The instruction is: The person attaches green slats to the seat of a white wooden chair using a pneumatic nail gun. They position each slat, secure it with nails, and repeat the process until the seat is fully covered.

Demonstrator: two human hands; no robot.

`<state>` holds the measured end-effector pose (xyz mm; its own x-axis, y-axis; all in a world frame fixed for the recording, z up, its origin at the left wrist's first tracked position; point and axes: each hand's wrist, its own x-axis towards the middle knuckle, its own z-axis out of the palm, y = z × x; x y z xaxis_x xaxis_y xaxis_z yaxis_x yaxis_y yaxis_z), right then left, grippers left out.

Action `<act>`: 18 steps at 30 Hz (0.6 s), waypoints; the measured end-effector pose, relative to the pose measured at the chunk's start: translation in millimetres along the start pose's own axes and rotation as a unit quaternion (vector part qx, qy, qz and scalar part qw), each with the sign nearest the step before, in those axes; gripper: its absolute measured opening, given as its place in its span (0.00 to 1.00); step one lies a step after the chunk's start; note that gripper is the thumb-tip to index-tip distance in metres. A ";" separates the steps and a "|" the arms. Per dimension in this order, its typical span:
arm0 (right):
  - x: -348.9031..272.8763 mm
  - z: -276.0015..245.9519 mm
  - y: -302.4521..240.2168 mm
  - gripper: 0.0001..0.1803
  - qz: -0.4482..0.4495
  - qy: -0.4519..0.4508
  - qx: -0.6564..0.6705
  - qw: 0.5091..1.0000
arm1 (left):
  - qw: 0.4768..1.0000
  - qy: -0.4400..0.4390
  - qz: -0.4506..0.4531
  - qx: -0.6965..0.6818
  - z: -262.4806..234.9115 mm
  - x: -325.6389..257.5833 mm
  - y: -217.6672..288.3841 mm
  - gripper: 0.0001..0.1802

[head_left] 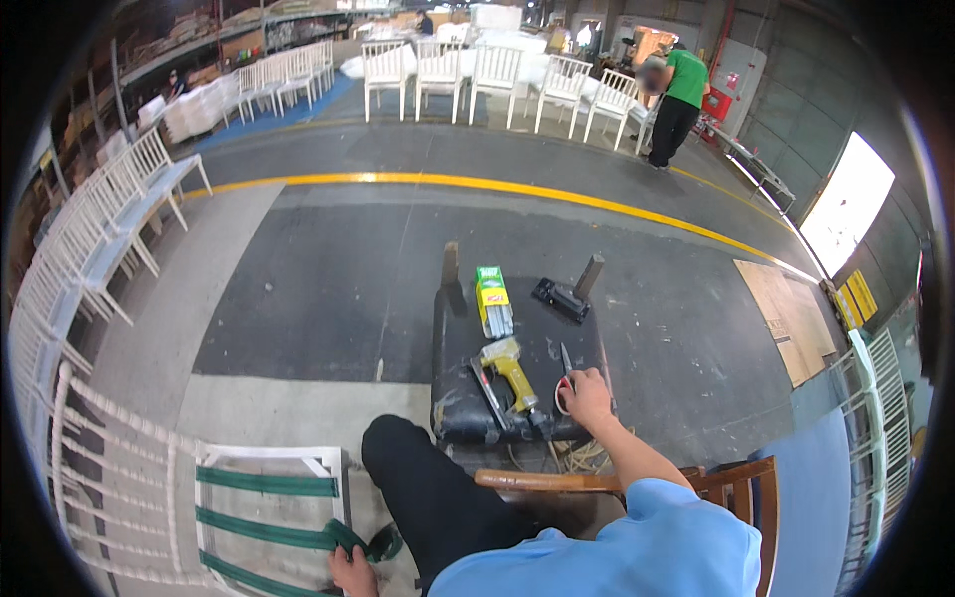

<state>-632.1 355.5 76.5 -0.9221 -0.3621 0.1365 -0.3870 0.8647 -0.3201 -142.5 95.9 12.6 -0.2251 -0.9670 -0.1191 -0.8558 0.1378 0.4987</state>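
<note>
My right hand (588, 399) is closed on the red-and-white handle of a pair of scissors (566, 360), whose blades point away from me over a black padded seat (463, 416). Down at the lower left, my left hand (352, 573) grips green webbing (341, 534), with a dark loop of it hanging beside the fingers. Several green strips cross the white seat frame of a chair (269, 455) lying to my left. On the black seat, left of the scissors, lie a yellow-handled staple gun (512, 373) and an opened green-and-yellow box of staples (492, 298).
A black tool or holder (561, 298) rests by one of the black seat's upright legs. Cord (582, 458) hangs below its near edge. White chairs (492, 80) stand in rows ahead and at the left. A person in a green shirt (684, 82) bends beside the far row.
</note>
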 end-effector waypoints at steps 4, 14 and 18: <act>15.5 -5.5 -61.9 0.23 -0.098 0.028 0.067 0.993 | 0.999 0.007 -0.015 -0.033 7.0 0.0 9.9 0.30; -136.9 48.9 -327.3 0.33 -0.420 -0.514 0.321 0.675 | 0.938 0.088 -0.035 -0.333 -59.7 -27.2 55.9 0.21; -199.8 52.9 -367.2 0.25 -0.474 -0.587 0.355 0.552 | 0.888 0.176 -0.091 -0.415 -142.1 -23.6 54.4 0.29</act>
<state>-305.9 91.9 117.2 0.4917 -0.8707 -0.0106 -0.2156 -0.1099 -0.9703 -117.5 95.7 164.5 0.1674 -0.9840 -0.0601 -0.1916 -0.0923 0.9771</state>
